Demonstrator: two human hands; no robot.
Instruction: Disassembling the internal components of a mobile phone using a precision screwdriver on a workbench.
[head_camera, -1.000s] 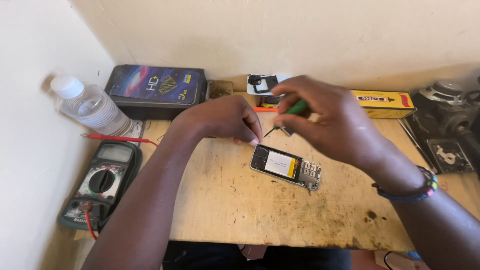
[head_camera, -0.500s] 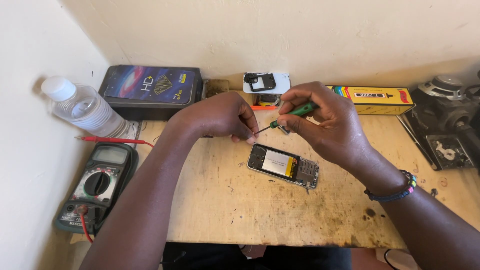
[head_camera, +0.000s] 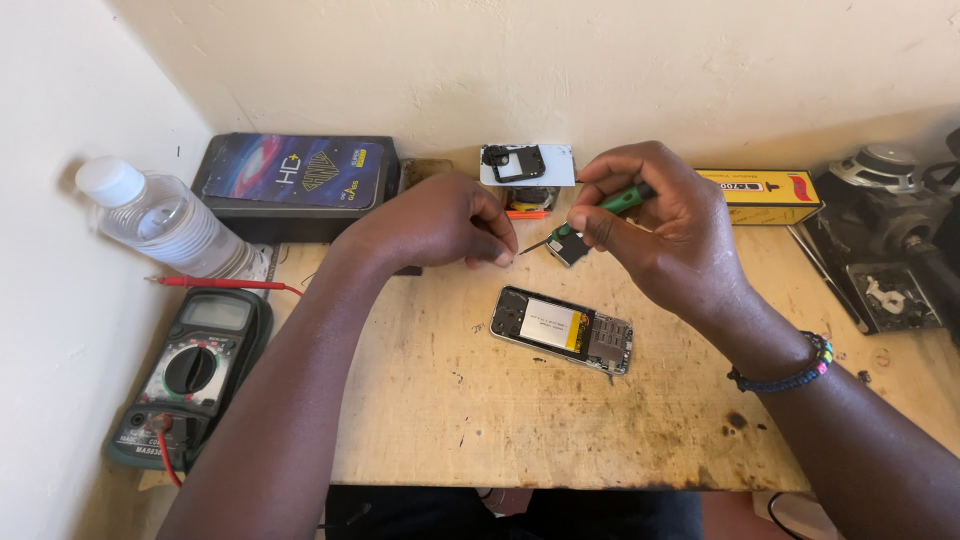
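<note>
An opened phone (head_camera: 562, 329) lies flat on the wooden table (head_camera: 420, 420), its battery and board showing. Above it my right hand (head_camera: 650, 225) grips a green-handled screwdriver (head_camera: 600, 212), whose thin tip points left. My left hand (head_camera: 440, 220) is closed with its fingertips pinched right at the screwdriver's tip; anything between those fingers is too small to see. Both hands hover a little behind the phone, not touching it.
A multimeter (head_camera: 190, 375) with a red probe (head_camera: 215, 284) lies at the left, by a plastic bottle (head_camera: 160, 218) and a dark box (head_camera: 290, 180). A phone back cover (head_camera: 527, 164), a yellow box (head_camera: 765, 192) and a speaker part (head_camera: 885, 170) line the wall.
Both hands have lifted slightly away from the phone towards the wall. The screwdriver's tip now meets my left fingertips. The phone has stayed where it was.
</note>
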